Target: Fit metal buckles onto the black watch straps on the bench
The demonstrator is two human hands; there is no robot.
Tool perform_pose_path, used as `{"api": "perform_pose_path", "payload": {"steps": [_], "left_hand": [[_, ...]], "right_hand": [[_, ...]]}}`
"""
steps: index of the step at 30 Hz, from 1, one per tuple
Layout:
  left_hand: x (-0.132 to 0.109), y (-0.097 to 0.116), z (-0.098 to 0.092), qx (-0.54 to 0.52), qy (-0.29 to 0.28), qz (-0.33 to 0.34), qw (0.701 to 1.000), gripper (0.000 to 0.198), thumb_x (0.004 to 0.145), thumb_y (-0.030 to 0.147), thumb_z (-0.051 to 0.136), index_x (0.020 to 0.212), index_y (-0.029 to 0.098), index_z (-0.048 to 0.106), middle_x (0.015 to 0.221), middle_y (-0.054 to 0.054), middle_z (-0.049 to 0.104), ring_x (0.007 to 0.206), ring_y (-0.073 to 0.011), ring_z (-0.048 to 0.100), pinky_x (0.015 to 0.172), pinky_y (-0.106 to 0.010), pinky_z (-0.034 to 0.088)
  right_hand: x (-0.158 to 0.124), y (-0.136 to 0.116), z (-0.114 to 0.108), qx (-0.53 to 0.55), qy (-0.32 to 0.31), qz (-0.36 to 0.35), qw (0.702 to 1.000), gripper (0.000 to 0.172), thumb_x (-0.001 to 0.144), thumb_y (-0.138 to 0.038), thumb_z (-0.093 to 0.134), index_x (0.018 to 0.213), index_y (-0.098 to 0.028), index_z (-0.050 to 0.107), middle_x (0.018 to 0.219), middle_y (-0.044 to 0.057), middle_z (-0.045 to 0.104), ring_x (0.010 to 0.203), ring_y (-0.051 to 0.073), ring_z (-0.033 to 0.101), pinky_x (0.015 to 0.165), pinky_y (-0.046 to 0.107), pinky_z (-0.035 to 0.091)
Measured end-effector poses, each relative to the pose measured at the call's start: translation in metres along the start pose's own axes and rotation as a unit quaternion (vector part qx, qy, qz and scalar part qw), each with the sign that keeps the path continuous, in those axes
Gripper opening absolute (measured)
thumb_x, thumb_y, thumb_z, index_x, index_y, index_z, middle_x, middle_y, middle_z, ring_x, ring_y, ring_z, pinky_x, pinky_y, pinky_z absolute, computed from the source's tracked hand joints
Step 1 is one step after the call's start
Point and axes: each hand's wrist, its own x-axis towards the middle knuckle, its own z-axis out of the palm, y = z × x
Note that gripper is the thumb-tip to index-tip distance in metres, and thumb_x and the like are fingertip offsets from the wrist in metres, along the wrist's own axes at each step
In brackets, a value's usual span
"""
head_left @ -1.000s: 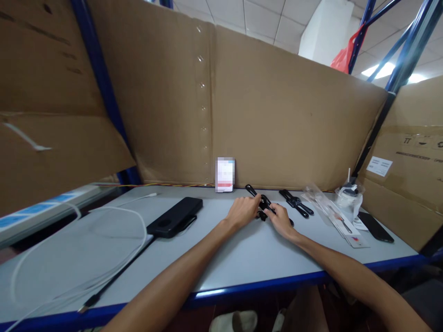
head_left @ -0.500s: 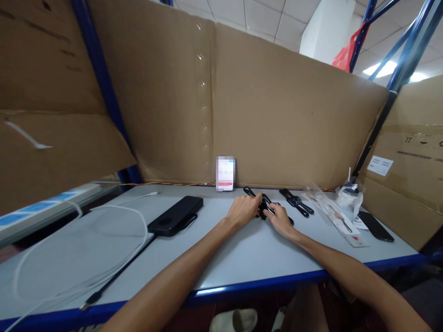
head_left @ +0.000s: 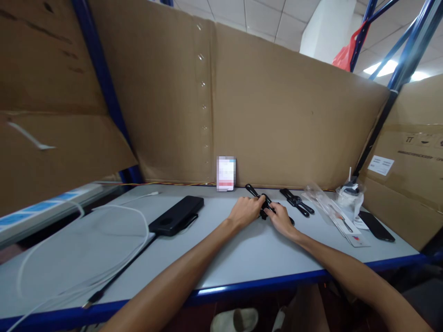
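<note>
My left hand (head_left: 246, 211) is closed over a bundle of glossy black long-handled pieces (head_left: 253, 190) near the middle of the table. From the other side my right hand (head_left: 281, 219) grips the same bundle, its thumb and fingertips close to the left ones. One handle sticks out behind the left fingers, and another rounded end shows beyond the right hand. Fingers cover the centre of the bundle, so the exact kind of piece cannot be made out. Just right of the hands, similar black pieces (head_left: 296, 202) lie crossed on the table.
A black power bank (head_left: 178, 214) with a cable and a looped white cable (head_left: 143, 221) lie left. A lit phone (head_left: 226, 174) leans on the cardboard (head_left: 166, 101). Clear packaging (head_left: 337, 216), a bagged white item (head_left: 349, 196) and a black phone (head_left: 376, 226) lie right.
The protruding handle has shifted slightly right and up, with the left fingers following. Both hands keep their hold on the black pieces.
</note>
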Motion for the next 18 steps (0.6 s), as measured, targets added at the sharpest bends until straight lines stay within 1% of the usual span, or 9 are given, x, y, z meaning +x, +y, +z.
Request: {"api": "perform_pose_path", "payload": {"steps": [4,8,10,12,15,18], "left_hand": [[0.0006,-0.0024,-0.0019,0.013,0.018,-0.020,1.000,0.024,0.097,0.023,0.044,0.115,0.019,0.059,0.094,-0.015,0.075,0.089,-0.0324,0.072,0.075,-0.036,0.046],[0.0029,-0.0051,0.0017,-0.009,0.029,-0.048,0.998,0.032,0.102,0.027,0.032,0.111,0.019,0.061,0.090,-0.015,0.075,0.085,-0.0325,0.072,0.072,-0.036,0.045],[0.0035,-0.0058,0.0041,-0.020,0.025,-0.046,0.998,0.035,0.103,0.028,0.028,0.112,0.019,0.061,0.091,-0.015,0.075,0.085,-0.0326,0.072,0.072,-0.036,0.045],[0.0031,-0.0051,0.0057,-0.025,0.017,-0.030,0.999,0.034,0.103,0.027,0.029,0.114,0.020,0.061,0.092,-0.015,0.075,0.086,-0.0321,0.072,0.073,-0.036,0.046],[0.0017,-0.0018,0.0056,-0.017,-0.002,-0.001,1.000,0.027,0.100,0.022,0.038,0.118,0.019,0.059,0.095,-0.016,0.075,0.088,-0.0320,0.073,0.077,-0.037,0.047],[0.0004,0.0018,0.0013,-0.002,-0.015,0.025,1.000,0.028,0.095,0.015,0.044,0.121,0.016,0.056,0.103,-0.018,0.074,0.093,-0.0325,0.072,0.080,-0.038,0.048]], "right_hand": [[-0.0006,-0.0011,-0.0001,-0.012,-0.005,0.003,1.000,0.021,0.079,-0.034,0.056,0.064,-0.021,0.050,0.065,0.000,0.057,0.067,0.018,0.049,0.066,0.028,0.033],[-0.0006,-0.0007,-0.0009,0.000,-0.003,0.003,1.000,0.022,0.080,-0.034,0.056,0.064,-0.020,0.050,0.064,-0.001,0.056,0.067,0.018,0.049,0.065,0.027,0.034],[-0.0003,0.0002,-0.0014,0.012,0.001,0.011,1.000,0.022,0.079,-0.035,0.056,0.064,-0.020,0.050,0.063,-0.001,0.054,0.065,0.017,0.048,0.063,0.027,0.033],[-0.0001,0.0009,-0.0022,0.023,0.009,0.022,0.999,0.023,0.079,-0.037,0.056,0.064,-0.021,0.050,0.061,-0.002,0.052,0.064,0.017,0.047,0.061,0.027,0.032],[0.0000,0.0008,-0.0036,0.031,0.006,0.028,0.999,0.025,0.079,-0.040,0.055,0.064,-0.022,0.049,0.059,-0.002,0.050,0.064,0.017,0.046,0.060,0.027,0.032],[0.0001,-0.0009,-0.0040,0.026,-0.001,0.022,0.999,0.025,0.079,-0.041,0.054,0.064,-0.022,0.048,0.059,-0.002,0.050,0.065,0.018,0.047,0.061,0.027,0.032]]}}
